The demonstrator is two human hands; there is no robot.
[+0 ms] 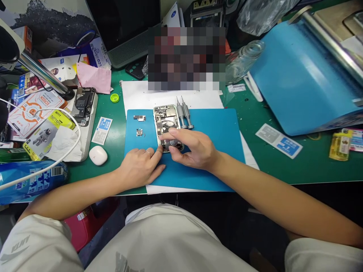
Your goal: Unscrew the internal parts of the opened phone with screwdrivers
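Observation:
An opened smartphone (167,120) lies on the blue mat (210,166), its inner parts bare. My left hand (141,162) rests at its lower left corner, fingers curled and the index fingertip pressed on the frame. Over the lower end of the phone, my right hand (195,149) has a grey screwdriver (174,143) between thumb and fingers. The screwdriver's tip is hidden from me. Two more grey screwdrivers (183,113) lie by the phone's upper right side. Left of the phone are small removed phone parts (139,118), with another small metal piece (139,132) below.
At left stand a lamp post (47,64), battery and screen boxes (36,109), a second opened phone (83,105) and a white earbud case (98,155). A glass jar (245,60) and a large blue sheet (295,79) are at right. A monitor (127,22) stands behind.

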